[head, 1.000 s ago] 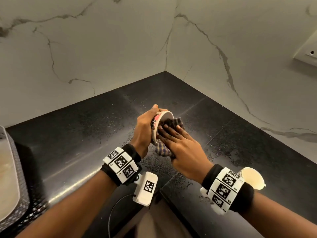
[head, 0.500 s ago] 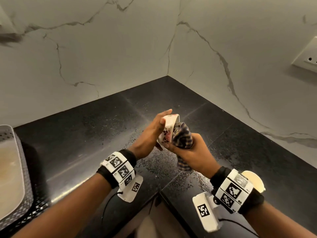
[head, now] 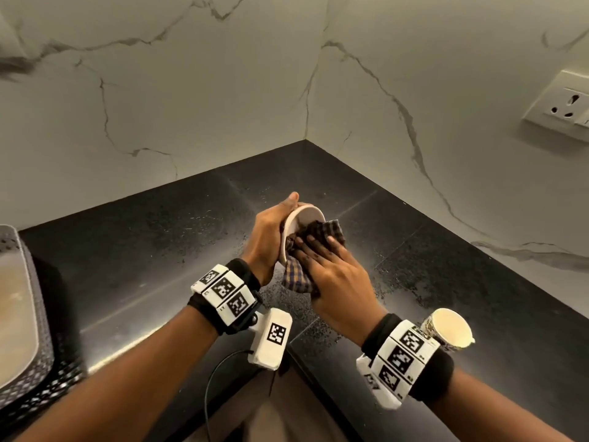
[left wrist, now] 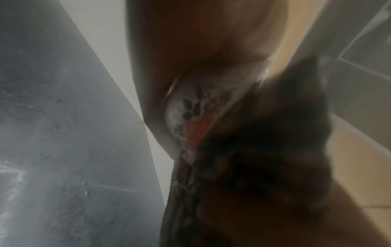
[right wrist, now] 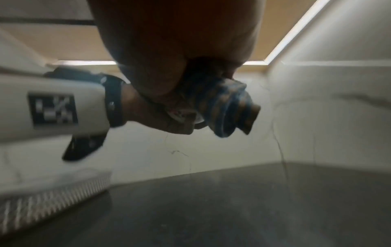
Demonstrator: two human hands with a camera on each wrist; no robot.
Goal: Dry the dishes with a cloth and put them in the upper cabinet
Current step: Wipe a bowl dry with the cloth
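Since half a second ago: right hand (head: 331, 275) turned palm-down, fingers flattened onto cloth (head: 314, 247) instead of fisted round it; bowl (head: 302, 223) tipped so more of the pale inside shows.

Head view. Bowl held above the black tabletop (head: 159, 250) near the corner, on edge, mouth facing right toward the right hand, axis roughly level. Left hand (head: 271, 237) clamped on bowl's back, thumb up over the top rim. Right hand's straight fingers (head: 314, 248) pressing checked cloth into bowl's mouth; cloth tail hanging below the rim. Hands together, only bowl and cloth between. Patterned cup (head: 449, 328) standing on tabletop just behind right wrist, mouth toward camera. Perforated tray (head: 19, 314) at left edge. Wall socket (head: 564, 105) on marble wall, upper right.

Left wrist view. Blurred. Bowl's outside (left wrist: 194, 113) white with dark leaves and a red patch, left hand (left wrist: 190, 41) wrapped against it; dark cloth (left wrist: 264, 142) bunched to the right.

Right wrist view. Blurred. Right hand (right wrist: 173, 50) above, cloth (right wrist: 228, 107) bunched beyond it; bowl rim (right wrist: 180, 115) barely visible; left hand (right wrist: 160, 120) behind.
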